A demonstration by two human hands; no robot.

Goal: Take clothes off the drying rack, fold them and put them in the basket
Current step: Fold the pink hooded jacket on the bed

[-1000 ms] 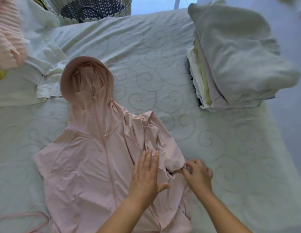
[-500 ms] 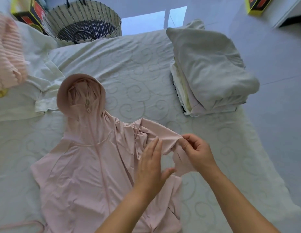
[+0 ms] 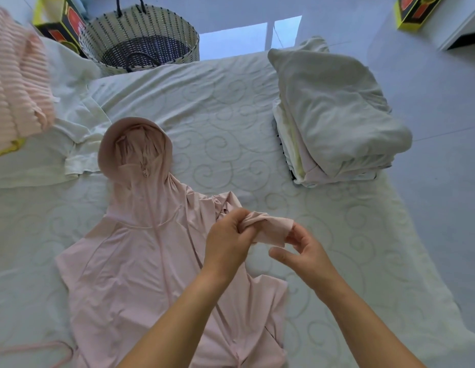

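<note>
looking down on a pale quilted sheet [image 3: 217,115] spread over a grey floor. laid flat on it, zipped front up and hood pointing away: a pink hooded jacket [image 3: 130,261]. raised above the sheet at the jacket's right side: one sleeve [image 3: 268,229], bunched, gripped in the curled fingers of the left hand [image 3: 228,243], back of the hand up. at the sleeve's open end, the right hand [image 3: 308,253], fingers bent behind the cloth, thumb just below its edge; unclear whether pinching or only touching. beyond the sheet's far edge, a woven basket [image 3: 103,57] with dark handles. on the right of the sheet, well apart from the jacket, a stack of folded clothes [image 3: 337,110]. on the left, a white garment [image 3: 79,134] and a pink ribbed garment [image 3: 16,83].
</note>
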